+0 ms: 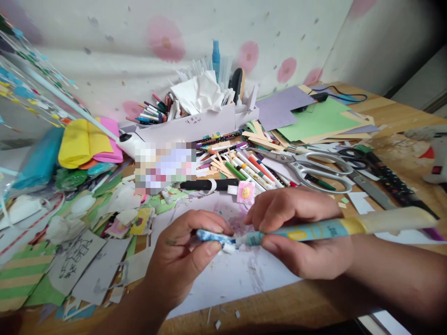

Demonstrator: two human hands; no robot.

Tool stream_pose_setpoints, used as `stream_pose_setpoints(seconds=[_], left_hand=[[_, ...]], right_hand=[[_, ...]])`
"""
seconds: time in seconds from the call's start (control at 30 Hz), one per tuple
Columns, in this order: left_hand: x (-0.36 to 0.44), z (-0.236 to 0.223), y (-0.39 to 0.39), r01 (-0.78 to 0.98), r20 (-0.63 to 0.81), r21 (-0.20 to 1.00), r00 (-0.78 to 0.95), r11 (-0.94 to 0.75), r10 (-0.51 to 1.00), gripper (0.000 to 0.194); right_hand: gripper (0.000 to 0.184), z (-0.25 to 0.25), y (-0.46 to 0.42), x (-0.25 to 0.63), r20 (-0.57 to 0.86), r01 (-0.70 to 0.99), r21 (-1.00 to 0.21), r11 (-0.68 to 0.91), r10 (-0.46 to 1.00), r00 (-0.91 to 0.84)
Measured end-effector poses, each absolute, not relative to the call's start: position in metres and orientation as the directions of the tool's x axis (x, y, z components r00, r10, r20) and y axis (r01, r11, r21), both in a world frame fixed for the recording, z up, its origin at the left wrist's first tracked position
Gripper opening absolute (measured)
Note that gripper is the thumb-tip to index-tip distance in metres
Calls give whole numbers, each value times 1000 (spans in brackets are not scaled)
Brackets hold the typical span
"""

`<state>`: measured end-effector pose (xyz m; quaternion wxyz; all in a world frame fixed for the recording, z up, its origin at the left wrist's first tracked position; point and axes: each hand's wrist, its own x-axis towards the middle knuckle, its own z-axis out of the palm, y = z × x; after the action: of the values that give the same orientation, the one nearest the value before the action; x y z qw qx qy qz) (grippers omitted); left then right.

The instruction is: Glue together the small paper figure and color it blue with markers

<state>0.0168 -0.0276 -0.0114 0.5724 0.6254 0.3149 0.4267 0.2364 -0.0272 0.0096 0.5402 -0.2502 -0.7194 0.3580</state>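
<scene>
My left hand [174, 256] is closed, pinching a small blue-and-white piece [213, 236] between thumb and fingers. I cannot make out what kind of thing the piece is. In my right hand [307, 232] lies a long pale-blue and yellow glue pen [314, 231], gripped between thumb and fingers. Its tip points left and comes right up to the end of the blue-and-white piece; whether they touch is hard to see. Both hands are above a stained white paper sheet [223, 288]. Just beyond them lies a small pink square with a yellow flower [246, 191].
Large silver scissors [314, 170] lie behind my right hand among markers [251, 170] and paper strips. Paper scraps [84, 260] cover the left side. At the back stand a white box [209, 123] with pens and tissue, and coloured sheets [314, 118]. A glue gun [435, 156] is far right.
</scene>
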Motion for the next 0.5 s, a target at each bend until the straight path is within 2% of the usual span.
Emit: stream_pose_setpoints(seconds=[0.3, 0.5], left_hand=[[15, -14, -26, -46, 210, 976, 461, -213, 862, 11], [15, -13, -27, -46, 171, 984, 474, -169, 864, 10]], right_hand=[[17, 11, -28, 237, 577, 20, -793, 608, 762, -294], [13, 8, -27, 235, 588, -23, -792, 610, 751, -300]])
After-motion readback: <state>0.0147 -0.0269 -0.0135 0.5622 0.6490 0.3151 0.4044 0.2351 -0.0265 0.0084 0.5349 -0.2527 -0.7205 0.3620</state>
